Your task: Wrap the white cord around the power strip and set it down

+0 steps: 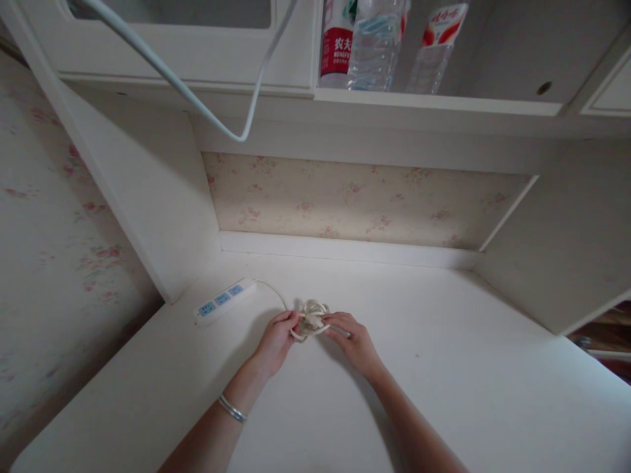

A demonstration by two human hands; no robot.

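A white power strip (221, 301) with blue socket faces lies at the left on the white desk. From its far end a thin cord runs right into a bundled coil of power cord (315, 307) held between my hands. My left hand (277, 338) grips the coil's left side, thumb and fingers closed on it. On the right side, my right hand (352, 338) pinches the cord near what looks like its plug (314, 322). The fingers hide part of the coil.
The white desk top (444, 394) spreads around my hands. Overhead, a cabinet shelf (434, 102) holds several plastic bottles (374, 52). A pale bent rod or cable (197, 105) hangs across the upper left. Side panels stand left and right.
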